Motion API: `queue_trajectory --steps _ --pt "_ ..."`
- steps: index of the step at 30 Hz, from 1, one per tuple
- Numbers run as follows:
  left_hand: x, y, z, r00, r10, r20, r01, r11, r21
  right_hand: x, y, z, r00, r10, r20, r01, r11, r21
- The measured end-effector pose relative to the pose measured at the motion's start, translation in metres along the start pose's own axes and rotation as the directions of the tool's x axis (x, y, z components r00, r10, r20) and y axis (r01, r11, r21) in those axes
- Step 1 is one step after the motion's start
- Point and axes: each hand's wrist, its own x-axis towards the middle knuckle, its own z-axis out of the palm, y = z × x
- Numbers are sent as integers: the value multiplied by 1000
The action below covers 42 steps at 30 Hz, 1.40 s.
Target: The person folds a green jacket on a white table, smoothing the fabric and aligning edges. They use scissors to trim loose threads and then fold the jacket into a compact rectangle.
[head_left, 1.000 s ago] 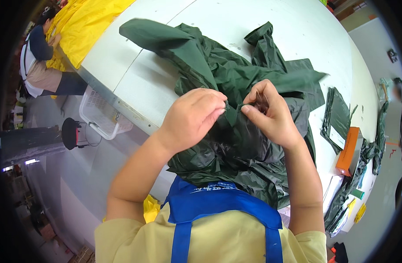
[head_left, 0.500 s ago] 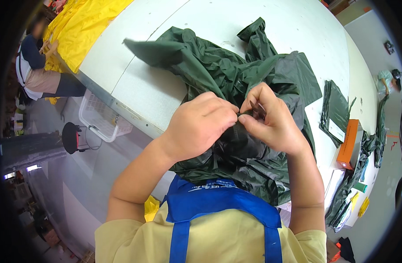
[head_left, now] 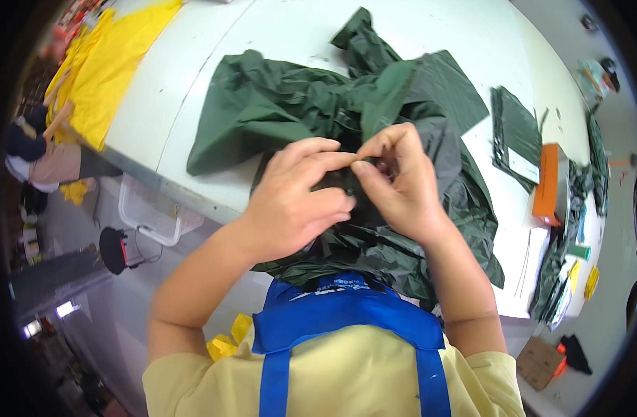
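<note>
A dark green garment (head_left: pixel 263 104) of thin, shiny waterproof cloth lies bunched on the white table in front of me. Over its middle my right hand (head_left: pixel 403 182) is closed in a pinch at a bit of the cloth. A small dark object (head_left: pixel 384 165) sits inside the curled fingers of that hand, mostly hidden; its kind is unclear. My left hand (head_left: pixel 290 198) has its thumb and fingers apart, and its index finger reaches to the right fingertips. Whether that fingertip touches the cloth is hard to see.
Folded dark green packs (head_left: pixel 516 135) and an orange box (head_left: pixel 548 184) lie to the right. Yellow cloth (head_left: pixel 127 66) covers the far left, where another person (head_left: pixel 37 142) works. A white basket (head_left: pixel 148 208) and a stool (head_left: pixel 113 250) stand beyond the table's edge.
My left thumb and fingers have spread away from the pinch. Both hands have shifted slightly left in view, and the garment's left flap has dropped onto the table.
</note>
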Motion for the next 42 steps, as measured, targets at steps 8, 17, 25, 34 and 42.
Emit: queue_trajectory --steps 8,17,25,34,42 --pt "20 -26 -9 827 -199 526 135 978 157 -15 48 -56 992 22 -120 -35 994 -103" --pt "-59 -101 -147 764 -605 -224 207 559 -803 -210 245 -246 464 792 -397 -866 311 -392" --pt "13 -146 -215 766 -634 -107 251 449 -857 -106 162 -391 618 271 -738 -655 697 -293" --pt "64 -181 -117 717 -692 -87 527 619 -583 -116 124 -111 952 305 17 -206 682 -702" --pt "66 -199 -119 742 -668 -61 488 599 -635 -152 188 -155 887 271 -373 -459 598 -657"
